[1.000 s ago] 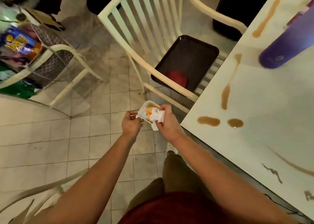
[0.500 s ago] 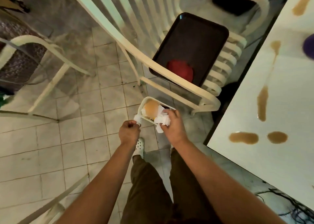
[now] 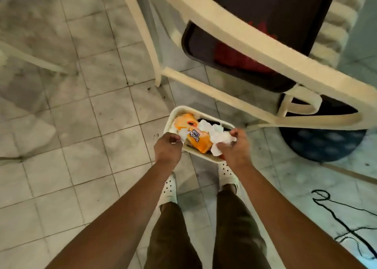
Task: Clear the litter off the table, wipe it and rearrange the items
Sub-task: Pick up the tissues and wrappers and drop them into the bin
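A small cream waste bin [image 3: 175, 113] stands on the tiled floor in front of my feet, beside the chair leg. Orange wrappers [image 3: 199, 141] and crumpled white tissues [image 3: 219, 134] fill its top. My left hand [image 3: 167, 147] hovers over the bin's left rim, its fingers curled round a scrap of white paper. My right hand [image 3: 234, 149] is over the bin's right side and grips the crumpled tissues. The table is out of view.
A cream plastic chair [image 3: 234, 30] stands just beyond the bin, with a dark tray [image 3: 265, 9] holding something red on its seat. A dark round base [image 3: 322, 140] sits right of the bin. Black cables [image 3: 346, 224] lie on the floor at right.
The view has swung away from the table and down to the floor. Both hands have carried the litter down to the bin, and an orange wrapper now lies on top.
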A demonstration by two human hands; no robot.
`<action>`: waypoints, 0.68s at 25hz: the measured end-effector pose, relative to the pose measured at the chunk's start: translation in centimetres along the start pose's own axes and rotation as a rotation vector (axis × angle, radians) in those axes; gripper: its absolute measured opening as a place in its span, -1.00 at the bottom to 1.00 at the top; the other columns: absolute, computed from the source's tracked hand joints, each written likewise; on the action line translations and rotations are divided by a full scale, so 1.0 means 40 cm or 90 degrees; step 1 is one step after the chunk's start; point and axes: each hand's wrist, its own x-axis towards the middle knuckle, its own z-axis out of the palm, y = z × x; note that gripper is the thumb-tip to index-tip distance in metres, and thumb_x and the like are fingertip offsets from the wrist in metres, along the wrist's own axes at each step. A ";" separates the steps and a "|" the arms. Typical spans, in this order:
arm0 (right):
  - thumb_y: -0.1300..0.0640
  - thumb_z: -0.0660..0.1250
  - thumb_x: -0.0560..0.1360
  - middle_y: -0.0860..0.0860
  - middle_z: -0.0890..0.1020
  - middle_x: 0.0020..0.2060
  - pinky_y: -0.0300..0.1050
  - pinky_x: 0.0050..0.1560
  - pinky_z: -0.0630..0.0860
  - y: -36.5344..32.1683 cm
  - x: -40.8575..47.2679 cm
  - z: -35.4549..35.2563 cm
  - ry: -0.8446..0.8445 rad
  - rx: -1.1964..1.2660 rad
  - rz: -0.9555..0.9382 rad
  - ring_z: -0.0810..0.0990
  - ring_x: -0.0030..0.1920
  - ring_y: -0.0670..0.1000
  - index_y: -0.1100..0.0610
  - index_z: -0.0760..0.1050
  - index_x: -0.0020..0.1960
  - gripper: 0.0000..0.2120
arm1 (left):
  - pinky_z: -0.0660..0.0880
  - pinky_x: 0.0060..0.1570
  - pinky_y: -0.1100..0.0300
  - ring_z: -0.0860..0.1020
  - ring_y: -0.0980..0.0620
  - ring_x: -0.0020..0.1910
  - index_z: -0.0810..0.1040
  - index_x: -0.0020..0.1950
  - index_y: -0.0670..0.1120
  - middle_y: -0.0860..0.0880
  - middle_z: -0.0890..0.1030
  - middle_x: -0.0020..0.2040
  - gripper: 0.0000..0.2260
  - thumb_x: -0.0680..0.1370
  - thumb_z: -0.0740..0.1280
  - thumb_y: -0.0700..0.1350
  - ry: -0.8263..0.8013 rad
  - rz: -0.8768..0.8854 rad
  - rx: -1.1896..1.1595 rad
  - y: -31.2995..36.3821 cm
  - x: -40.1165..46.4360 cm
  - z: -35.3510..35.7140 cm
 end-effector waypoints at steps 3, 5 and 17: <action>0.30 0.41 0.37 0.05 0.48 -0.02 -0.29 -0.28 0.41 0.058 0.087 0.072 0.022 -0.055 -0.016 0.48 -0.05 0.02 0.04 0.27 0.02 -0.61 | 0.40 -0.20 0.28 0.53 -0.02 -0.08 0.56 -0.08 -0.05 -0.02 0.59 -0.04 -0.89 0.47 0.29 -0.24 -0.025 0.010 0.005 -0.035 0.084 0.053; 0.24 0.44 0.37 0.02 0.45 0.06 -0.19 -0.12 0.48 0.094 0.119 0.116 -0.015 -0.108 -0.030 0.48 0.01 0.03 0.04 0.30 0.06 -0.60 | 0.43 -0.29 0.36 0.54 -0.02 -0.06 0.56 0.01 -0.02 -0.01 0.57 0.10 -0.84 0.48 0.31 -0.21 -0.077 -0.013 0.002 -0.052 0.120 0.065; 0.18 0.23 0.53 0.09 0.49 0.19 -0.13 0.04 0.48 0.105 -0.107 0.026 0.037 -0.141 0.022 0.50 0.12 0.07 0.10 0.44 0.21 -0.75 | 0.39 -0.32 0.25 0.44 0.12 -0.33 0.53 0.11 0.00 0.07 0.50 -0.16 -0.79 0.51 0.31 -0.19 -0.174 -0.055 0.001 -0.024 -0.055 -0.093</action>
